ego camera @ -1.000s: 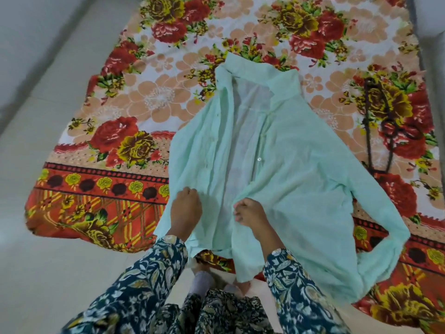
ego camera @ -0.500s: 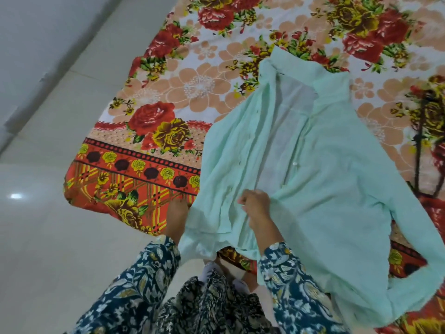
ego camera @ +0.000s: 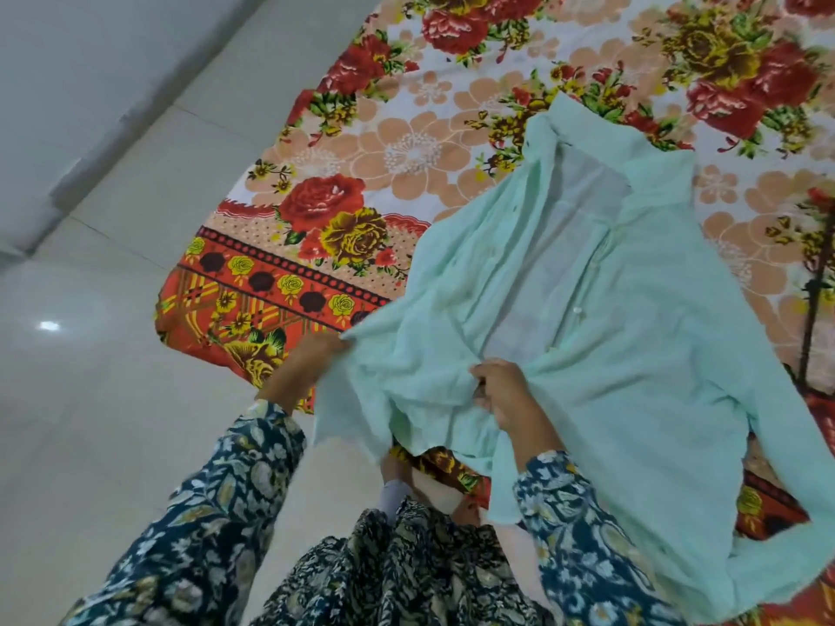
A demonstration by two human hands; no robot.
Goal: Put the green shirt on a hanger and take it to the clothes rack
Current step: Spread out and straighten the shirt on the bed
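A pale green shirt (ego camera: 632, 336) lies open-fronted on a flowered blanket, collar away from me. My left hand (ego camera: 307, 363) grips the shirt's lower left edge and lifts it off the blanket. My right hand (ego camera: 501, 386) holds a bunch of fabric at the middle of the front, near the button strip. The lower part of the shirt is raised and creased between both hands. A dark hanger (ego camera: 813, 305) lies on the blanket at the far right edge, partly cut off by the frame.
The red, orange and yellow flowered blanket (ego camera: 406, 151) is spread over a pale tiled floor (ego camera: 90, 422). A grey wall base (ego camera: 68, 128) runs along the upper left. My patterned dark blue sleeves and clothing fill the bottom of the view.
Both hands went from resting on the shirt's hem to gripping it and lifting the lower part. The left hand pulled its edge outward to the left. My view swung left.
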